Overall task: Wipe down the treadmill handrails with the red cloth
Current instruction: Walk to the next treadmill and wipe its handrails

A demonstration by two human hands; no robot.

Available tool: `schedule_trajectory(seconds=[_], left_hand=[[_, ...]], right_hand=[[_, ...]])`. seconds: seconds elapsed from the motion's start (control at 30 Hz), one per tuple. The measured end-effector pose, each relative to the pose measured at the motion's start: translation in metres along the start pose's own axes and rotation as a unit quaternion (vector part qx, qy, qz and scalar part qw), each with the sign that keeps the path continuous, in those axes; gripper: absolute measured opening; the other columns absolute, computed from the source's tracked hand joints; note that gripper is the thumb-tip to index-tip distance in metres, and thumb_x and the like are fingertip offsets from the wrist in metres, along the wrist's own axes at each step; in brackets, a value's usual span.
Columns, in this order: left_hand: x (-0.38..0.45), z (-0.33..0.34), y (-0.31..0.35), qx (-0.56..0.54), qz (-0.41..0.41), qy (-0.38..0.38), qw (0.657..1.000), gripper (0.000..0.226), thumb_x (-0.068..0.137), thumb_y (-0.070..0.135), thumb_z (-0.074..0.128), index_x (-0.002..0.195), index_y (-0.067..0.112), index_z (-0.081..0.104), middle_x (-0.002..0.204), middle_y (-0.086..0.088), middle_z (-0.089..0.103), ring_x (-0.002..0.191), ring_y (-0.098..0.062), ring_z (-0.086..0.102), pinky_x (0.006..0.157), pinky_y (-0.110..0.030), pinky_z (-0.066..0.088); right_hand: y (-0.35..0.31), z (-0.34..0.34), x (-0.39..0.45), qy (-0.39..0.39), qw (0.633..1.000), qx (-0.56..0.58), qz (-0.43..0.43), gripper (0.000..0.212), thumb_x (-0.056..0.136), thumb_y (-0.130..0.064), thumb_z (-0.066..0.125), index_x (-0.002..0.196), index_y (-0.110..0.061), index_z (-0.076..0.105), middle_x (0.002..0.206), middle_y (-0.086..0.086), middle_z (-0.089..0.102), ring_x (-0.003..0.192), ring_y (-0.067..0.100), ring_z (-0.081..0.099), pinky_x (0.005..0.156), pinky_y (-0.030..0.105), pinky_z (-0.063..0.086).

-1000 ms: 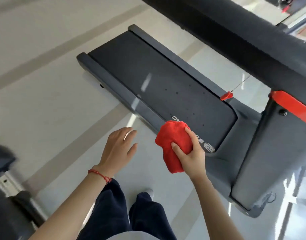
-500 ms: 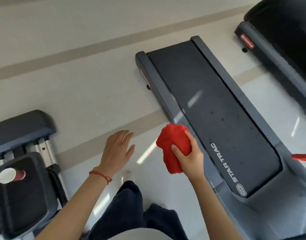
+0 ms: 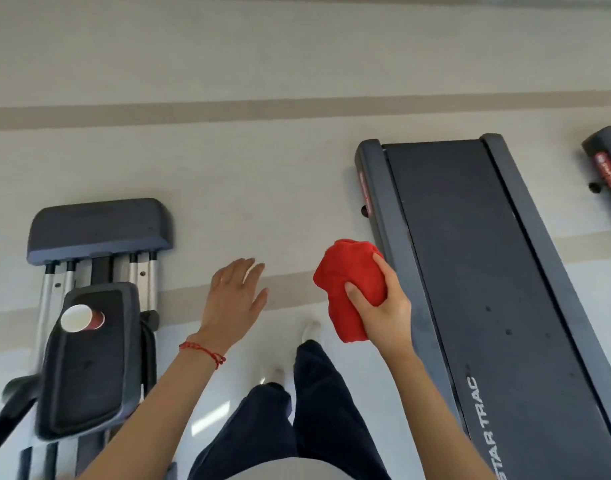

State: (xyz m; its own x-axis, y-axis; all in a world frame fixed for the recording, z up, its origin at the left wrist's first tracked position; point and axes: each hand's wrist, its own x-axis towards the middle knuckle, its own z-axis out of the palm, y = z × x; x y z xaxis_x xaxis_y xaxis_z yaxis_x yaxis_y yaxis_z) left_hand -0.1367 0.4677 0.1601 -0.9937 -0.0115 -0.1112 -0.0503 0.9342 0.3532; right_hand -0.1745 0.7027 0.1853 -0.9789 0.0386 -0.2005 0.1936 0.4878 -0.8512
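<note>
The red cloth point(image 3: 350, 282) is bunched into a ball in my right hand point(image 3: 383, 308), held in the air beside the left side rail of the treadmill point(image 3: 480, 271). Only the treadmill's dark belt and deck show, with STAR TRAC lettering near the bottom right; no handrail is in view. My left hand point(image 3: 233, 303) hovers over the floor with fingers spread and nothing in it; a red string bracelet circles its wrist.
An elliptical machine point(image 3: 96, 306) stands at the left, with a red paper cup point(image 3: 82, 318) lying on its pedal. The end of another treadmill point(image 3: 607, 171) shows at the far right. My legs and white shoes stand on pale floor between the machines.
The view has swung left: the treadmill's console and red-trimmed handrail left the frame, and the elliptical with the cup came in. Both hands kept their pose, the right still gripping the cloth.
</note>
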Motion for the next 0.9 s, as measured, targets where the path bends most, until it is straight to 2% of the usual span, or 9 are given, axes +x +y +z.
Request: schedule_trajectory(seconds=[0.13,0.3,0.47,0.57,0.7,0.83,0.9], left_hand=[[0.035,-0.002,-0.005,0.003,-0.024,0.011,1.0,0.04,0.079,0.022,0.055,0.11,-0.003,0.062,0.111,-0.024,0.063,0.101,-0.04,0.06,0.085,-0.053,0.048],[0.096,-0.014,-0.002,0.0,-0.068,0.002,0.998,0.052,0.087,0.035,0.033,0.111,-0.002,0.061,0.113,-0.024,0.063,0.104,-0.04,0.059,0.087,-0.054,0.047],[0.163,-0.03,0.008,-0.002,-0.085,-0.001,0.996,0.074,0.096,0.047,0.007,0.112,-0.002,0.061,0.114,-0.023,0.062,0.105,-0.039,0.059,0.088,-0.054,0.046],[0.198,-0.037,0.008,0.001,-0.089,-0.004,0.996,0.077,0.095,0.049,0.004,0.114,-0.002,0.06,0.116,-0.023,0.061,0.108,-0.039,0.057,0.09,-0.054,0.045],[0.246,-0.045,-0.004,-0.001,-0.095,-0.003,0.995,0.077,0.095,0.049,0.004,0.114,-0.001,0.06,0.117,-0.023,0.061,0.108,-0.039,0.057,0.09,-0.053,0.045],[0.294,-0.056,-0.022,-0.003,-0.087,0.004,0.996,0.077,0.095,0.049,0.005,0.113,-0.001,0.06,0.116,-0.023,0.061,0.107,-0.039,0.058,0.089,-0.053,0.045],[0.324,-0.064,-0.036,-0.005,-0.081,0.007,0.997,0.076,0.095,0.049,0.006,0.113,-0.001,0.06,0.117,-0.023,0.061,0.107,-0.039,0.058,0.089,-0.053,0.045]], right_hand=[[-0.008,0.006,0.048,-0.022,1.0,-0.005,-0.01,0.064,0.079,-0.039,0.068,0.134,-0.04,0.036,0.126,-0.012,0.05,0.106,0.015,0.055,0.086,0.038,0.053],[-0.021,0.008,0.123,-0.049,0.998,-0.002,-0.024,0.064,0.08,-0.037,0.067,0.135,-0.036,0.035,0.129,-0.009,0.049,0.108,0.016,0.054,0.086,0.037,0.052],[-0.039,0.001,0.198,-0.069,0.997,0.01,-0.03,0.063,0.079,-0.038,0.068,0.133,-0.042,0.036,0.12,-0.018,0.049,0.103,0.01,0.054,0.083,0.031,0.052],[-0.048,0.001,0.236,-0.076,0.997,0.015,-0.023,0.063,0.079,-0.036,0.069,0.133,-0.041,0.037,0.119,-0.018,0.049,0.103,0.009,0.054,0.081,0.029,0.051],[-0.062,0.013,0.284,-0.077,0.997,0.018,-0.023,0.062,0.079,-0.035,0.068,0.132,-0.041,0.037,0.119,-0.016,0.05,0.102,0.01,0.054,0.074,0.019,0.048],[-0.08,0.03,0.327,-0.077,0.997,0.022,-0.022,0.062,0.079,-0.034,0.068,0.133,-0.039,0.037,0.12,-0.015,0.05,0.103,0.01,0.054,0.079,0.026,0.051],[-0.092,0.043,0.353,-0.075,0.997,0.027,-0.019,0.063,0.079,-0.035,0.068,0.133,-0.04,0.037,0.119,-0.017,0.05,0.101,0.007,0.054,0.075,0.02,0.049]])
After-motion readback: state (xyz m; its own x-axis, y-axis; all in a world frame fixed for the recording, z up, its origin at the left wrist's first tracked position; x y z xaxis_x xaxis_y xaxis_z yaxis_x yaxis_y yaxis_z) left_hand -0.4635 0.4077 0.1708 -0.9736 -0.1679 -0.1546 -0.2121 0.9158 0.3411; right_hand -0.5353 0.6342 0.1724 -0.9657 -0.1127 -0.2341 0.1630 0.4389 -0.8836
